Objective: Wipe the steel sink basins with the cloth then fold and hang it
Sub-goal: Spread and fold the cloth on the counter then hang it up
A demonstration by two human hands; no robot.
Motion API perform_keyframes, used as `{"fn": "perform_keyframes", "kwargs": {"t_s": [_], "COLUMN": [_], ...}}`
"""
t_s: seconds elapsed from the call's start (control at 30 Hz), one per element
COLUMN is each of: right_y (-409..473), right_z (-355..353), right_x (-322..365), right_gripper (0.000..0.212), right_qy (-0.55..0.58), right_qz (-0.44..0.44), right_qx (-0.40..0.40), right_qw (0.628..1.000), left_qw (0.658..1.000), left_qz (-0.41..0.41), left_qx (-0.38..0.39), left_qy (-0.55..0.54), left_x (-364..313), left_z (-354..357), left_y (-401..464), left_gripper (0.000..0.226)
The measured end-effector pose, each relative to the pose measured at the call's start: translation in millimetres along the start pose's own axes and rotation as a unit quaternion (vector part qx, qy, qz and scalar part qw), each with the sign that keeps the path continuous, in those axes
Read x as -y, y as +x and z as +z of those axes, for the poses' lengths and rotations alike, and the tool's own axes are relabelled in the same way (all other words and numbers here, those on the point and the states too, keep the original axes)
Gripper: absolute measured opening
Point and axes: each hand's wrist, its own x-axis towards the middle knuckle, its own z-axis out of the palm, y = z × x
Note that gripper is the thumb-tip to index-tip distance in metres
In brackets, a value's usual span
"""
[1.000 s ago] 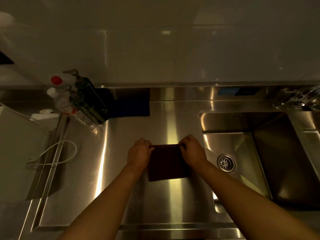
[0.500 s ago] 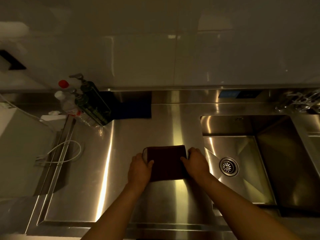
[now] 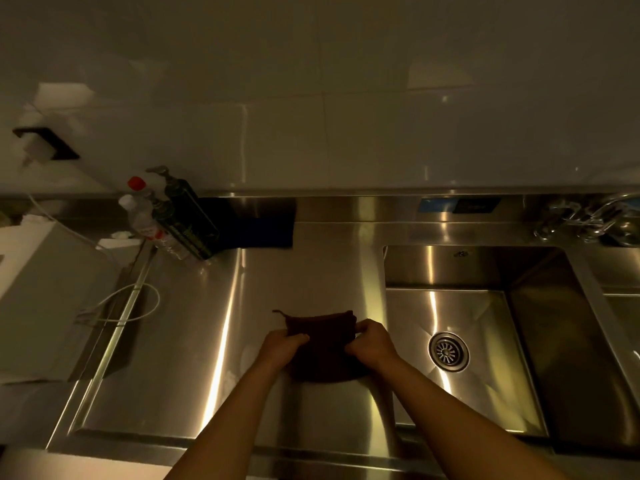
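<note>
Two bare arms reach in from the bottom over the shiny steel counter (image 3: 194, 341). The left hand (image 3: 282, 348) pinches the left side of a dark brown cloth (image 3: 322, 344), and the right hand (image 3: 372, 344) pinches its right side, so both hands are closed on it. The cloth is folded small and sits on the counter, just left of the sink basin (image 3: 485, 358). The round drain (image 3: 449, 351) is near the right hand. A white cord (image 3: 138, 306) loops on the left. Farther back, some bottles (image 3: 176, 216) stand together by a dark blue mat (image 3: 263, 226). The tap (image 3: 588, 220) is at the far right, under the pale tiled wall (image 3: 346, 116).
</note>
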Motion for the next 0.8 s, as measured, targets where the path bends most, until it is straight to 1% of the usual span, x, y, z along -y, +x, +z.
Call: {"fn": "perform_keyframes", "kwargs": {"t_s": [0.07, 0.23, 0.37, 0.47, 0.63, 0.8], "right_y": [-3.2, -9.4, -8.4, -2.7, 8.8, 30.7], "right_z": [-3.8, -7.0, 1.4, 10.1, 33.4, 62.4], "right_x": [-4.9, -7.0, -2.8, 7.1, 45.4, 106.1], "right_gripper": [0.051, 0.046, 0.029, 0.021, 0.022, 0.021], "right_qy": [0.0, 0.022, 0.048, 0.04, 0.038, 0.072], "right_qz": [-0.026, -0.067, -0.078, -0.075, -0.089, -0.114], "right_qx": [0.006, 0.011, -0.026, -0.055, -0.086, -0.089], "right_qw": [1.0, 0.997, 0.995, 0.995, 0.992, 0.987], "left_qw": [1.0, 0.999, 0.996, 0.993, 0.989, 0.983], "left_qz": [0.003, 0.041, 0.074, 0.105, 0.14, 0.175], "left_qx": [0.008, -0.022, -0.022, -0.017, -0.033, -0.047], "left_qy": [-0.024, 0.003, 0.043, 0.055, 0.026, 0.007], "left_x": [-0.2, 4.6, 5.4, 3.7, -6.6, -36.5], "left_z": [3.0, 10.0, 7.1, -0.7, -42.6, -113.7], "left_y": [-9.0, -14.0, -9.8, -4.0, 18.2, 51.1], "left_gripper": [0.026, 0.026, 0.017, 0.008, 0.017, 0.012]}}
